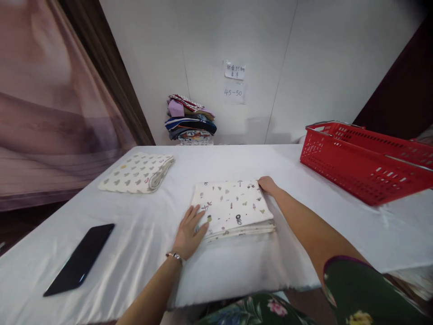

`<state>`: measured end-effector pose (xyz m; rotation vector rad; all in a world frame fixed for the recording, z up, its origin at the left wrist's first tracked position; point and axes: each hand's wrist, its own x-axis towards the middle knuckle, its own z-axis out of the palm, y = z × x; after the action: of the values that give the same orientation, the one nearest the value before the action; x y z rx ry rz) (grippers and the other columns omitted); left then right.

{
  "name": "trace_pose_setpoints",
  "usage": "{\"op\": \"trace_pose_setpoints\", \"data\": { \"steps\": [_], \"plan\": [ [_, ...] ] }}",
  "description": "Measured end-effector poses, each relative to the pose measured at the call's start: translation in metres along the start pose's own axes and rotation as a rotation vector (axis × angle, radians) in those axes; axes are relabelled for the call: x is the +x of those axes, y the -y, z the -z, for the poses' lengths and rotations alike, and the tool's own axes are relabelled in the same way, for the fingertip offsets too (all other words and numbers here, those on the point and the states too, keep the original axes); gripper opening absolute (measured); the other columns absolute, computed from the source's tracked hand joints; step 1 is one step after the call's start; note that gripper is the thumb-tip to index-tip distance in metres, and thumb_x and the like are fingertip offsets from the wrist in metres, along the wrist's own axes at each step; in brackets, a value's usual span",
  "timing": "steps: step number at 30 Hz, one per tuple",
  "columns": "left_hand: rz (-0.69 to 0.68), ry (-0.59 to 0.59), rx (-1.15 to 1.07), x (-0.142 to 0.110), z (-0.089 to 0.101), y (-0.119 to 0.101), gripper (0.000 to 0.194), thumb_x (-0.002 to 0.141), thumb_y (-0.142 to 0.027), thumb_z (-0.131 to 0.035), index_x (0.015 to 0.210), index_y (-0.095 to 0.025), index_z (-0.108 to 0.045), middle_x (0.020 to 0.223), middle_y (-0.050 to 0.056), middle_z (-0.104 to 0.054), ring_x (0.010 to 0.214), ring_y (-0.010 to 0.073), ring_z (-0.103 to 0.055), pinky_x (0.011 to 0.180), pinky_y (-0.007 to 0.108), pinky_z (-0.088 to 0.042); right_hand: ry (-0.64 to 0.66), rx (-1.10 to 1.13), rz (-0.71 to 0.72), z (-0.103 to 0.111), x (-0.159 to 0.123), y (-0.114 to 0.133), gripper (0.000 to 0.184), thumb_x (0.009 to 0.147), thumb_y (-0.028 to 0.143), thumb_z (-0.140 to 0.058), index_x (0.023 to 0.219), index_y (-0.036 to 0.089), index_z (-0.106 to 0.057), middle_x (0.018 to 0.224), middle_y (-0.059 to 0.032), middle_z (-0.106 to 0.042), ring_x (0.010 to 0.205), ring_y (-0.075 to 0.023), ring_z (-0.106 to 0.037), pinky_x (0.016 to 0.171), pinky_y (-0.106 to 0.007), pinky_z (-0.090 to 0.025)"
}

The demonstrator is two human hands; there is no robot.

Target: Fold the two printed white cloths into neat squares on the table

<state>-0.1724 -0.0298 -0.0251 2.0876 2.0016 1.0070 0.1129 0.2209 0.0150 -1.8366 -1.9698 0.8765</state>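
A white cloth (233, 203) with small printed figures lies folded in layers on the white-covered table, near its front edge. My left hand (190, 230) rests with fingers spread flat on the cloth's left side. At the far right corner, my right hand (268, 185) pinches the cloth's edge between closed fingers. To the left lies a second folded cloth (135, 174), cream with grey printed shapes, its rounded folds facing right. Neither hand touches that one.
A black phone (81, 259) lies at the left front. On the right stands a red plastic basket (358, 162) with metal handles. Stacked folded fabrics (191, 119) sit behind the table against the wall, beside paper signs (234, 81). A pink curtain (57, 104) hangs at left.
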Motion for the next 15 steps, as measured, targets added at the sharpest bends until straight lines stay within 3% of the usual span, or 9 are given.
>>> {"op": "trace_pose_setpoints", "data": {
  "steps": [3, 6, 11, 15],
  "plan": [
    [0.012, 0.002, -0.016, 0.0, -0.001, 0.0, 0.043, 0.084, -0.042, -0.049, 0.121, -0.02, -0.056, 0.14, 0.008, -0.042, 0.134, 0.0274, -0.027, 0.105, 0.05, -0.036, 0.006, 0.088, -0.095, 0.008, -0.016, -0.001, 0.027, 0.09, 0.037, -0.048, 0.092, 0.012, -0.059, 0.084, -0.0043, -0.062, 0.063, -0.0094, -0.057, 0.057, -0.024, -0.048],
    [0.016, -0.026, -0.055, 0.0, -0.002, 0.001, 0.042, 0.084, -0.043, -0.05, 0.119, -0.022, -0.057, 0.141, 0.007, -0.041, 0.135, 0.0273, -0.026, 0.106, 0.051, -0.034, 0.015, 0.172, -0.119, 0.018, -0.042, -0.008, 0.033, 0.089, 0.039, -0.045, 0.075, 0.012, -0.057, 0.067, -0.0027, -0.06, 0.044, -0.0054, -0.049, 0.043, -0.019, -0.037],
    [0.014, -0.076, -0.117, 0.0, -0.003, -0.001, 0.04, 0.083, -0.045, -0.05, 0.114, -0.021, -0.06, 0.141, 0.006, -0.041, 0.134, 0.027, -0.028, 0.108, 0.05, -0.032, 0.113, 0.256, -0.149, 0.025, -0.098, -0.024, 0.037, 0.083, 0.046, -0.052, 0.063, 0.015, -0.053, 0.053, 0.0014, -0.052, 0.038, -0.0054, -0.042, 0.037, -0.02, -0.026],
    [0.01, -0.073, -0.134, 0.001, 0.0, -0.004, 0.04, 0.084, -0.046, -0.049, 0.112, -0.021, -0.061, 0.14, 0.006, -0.041, 0.134, 0.0261, -0.028, 0.11, 0.049, -0.03, 0.195, 0.235, -0.115, 0.021, -0.13, -0.033, 0.037, 0.075, 0.048, -0.059, 0.058, 0.017, -0.052, 0.045, 0.0027, -0.048, 0.039, -0.0069, -0.041, 0.038, -0.02, -0.026]
  ]
}}
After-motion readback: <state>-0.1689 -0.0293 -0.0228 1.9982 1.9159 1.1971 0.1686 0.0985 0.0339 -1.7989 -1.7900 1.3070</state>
